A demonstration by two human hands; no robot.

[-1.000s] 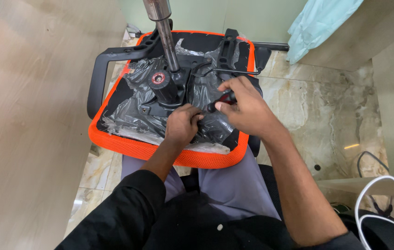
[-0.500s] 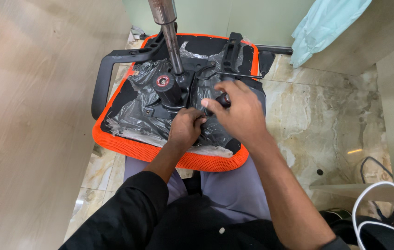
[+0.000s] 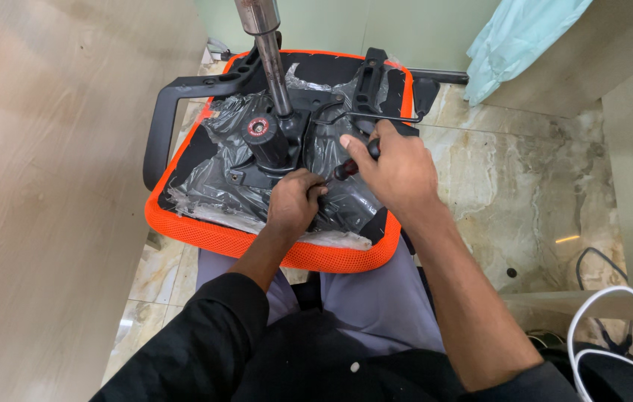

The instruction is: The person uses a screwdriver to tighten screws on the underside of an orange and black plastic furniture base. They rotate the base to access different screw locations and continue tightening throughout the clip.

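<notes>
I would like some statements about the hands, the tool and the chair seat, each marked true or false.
1. The right hand holds a screwdriver with a dark handle. True.
2. The chair seat has a blue mesh edge. False: the edge is orange.
3. The left hand rests on the plastic-wrapped underside of the seat, near the tool's tip. True.
4. The metal gas-lift column lies flat on the floor. False: it stands up from the mechanism in the middle of the seat.
5. The seat lies upside down on the person's lap. True.
</notes>
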